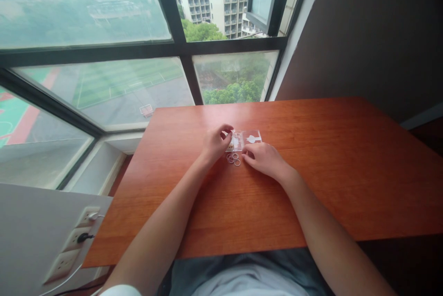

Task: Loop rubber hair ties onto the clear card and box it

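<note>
A small clear plastic box (237, 144) lies on the table with its hinged lid (252, 137) folded back to the right. Inside it show a few small rings and something yellowish. My left hand (217, 142) is at the box's left side, fingers curled around that edge. Just in front of the box lies a small cluster of pale, thin rings (233, 158), like small hair ties. My right hand (263, 156) rests to the right of these rings, below the lid. Its fingers are bent together, and whether anything is between the fingertips is too small to tell.
The reddish-brown wooden table (332, 157) extends far to the right. Dark-framed windows (180, 49) stand behind and to the left. Wall sockets (72, 238) with plugs and cords are at the lower left. A grey wall (367, 33) rises at the right.
</note>
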`<control>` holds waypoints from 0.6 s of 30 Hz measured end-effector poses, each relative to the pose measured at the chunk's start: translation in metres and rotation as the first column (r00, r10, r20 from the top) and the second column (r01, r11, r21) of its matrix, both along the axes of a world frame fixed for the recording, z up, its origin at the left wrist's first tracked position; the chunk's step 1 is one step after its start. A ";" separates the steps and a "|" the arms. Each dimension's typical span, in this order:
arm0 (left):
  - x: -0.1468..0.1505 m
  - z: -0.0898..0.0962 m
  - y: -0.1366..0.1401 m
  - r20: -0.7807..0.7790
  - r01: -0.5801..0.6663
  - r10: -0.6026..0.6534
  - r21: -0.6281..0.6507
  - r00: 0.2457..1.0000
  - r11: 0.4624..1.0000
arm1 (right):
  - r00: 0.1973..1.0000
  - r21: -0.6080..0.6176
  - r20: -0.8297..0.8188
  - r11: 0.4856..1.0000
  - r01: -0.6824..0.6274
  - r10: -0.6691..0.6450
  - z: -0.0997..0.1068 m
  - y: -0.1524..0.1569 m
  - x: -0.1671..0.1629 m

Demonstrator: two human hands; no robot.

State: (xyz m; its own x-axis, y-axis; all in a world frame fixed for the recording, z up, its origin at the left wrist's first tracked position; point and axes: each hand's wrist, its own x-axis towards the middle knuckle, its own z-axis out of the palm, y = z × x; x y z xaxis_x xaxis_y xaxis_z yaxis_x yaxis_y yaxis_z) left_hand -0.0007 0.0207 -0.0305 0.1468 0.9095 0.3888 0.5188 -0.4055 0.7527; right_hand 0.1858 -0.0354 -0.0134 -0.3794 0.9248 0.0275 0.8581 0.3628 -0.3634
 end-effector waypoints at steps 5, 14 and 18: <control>-0.002 0.002 0.000 0.006 0.016 -0.016 0.030 1.000 0.999 | 0.997 -0.018 -0.059 0.999 -0.042 0.040 -0.001 -0.001 -0.001; -0.004 0.004 0.000 0.008 0.038 -0.039 0.023 0.999 0.999 | 0.995 -0.035 -0.074 0.996 -0.076 0.074 0.001 -0.003 -0.006; -0.004 0.005 0.000 0.004 0.042 -0.042 0.010 0.999 0.999 | 0.992 -0.029 -0.088 0.996 -0.090 0.087 0.001 -0.004 -0.007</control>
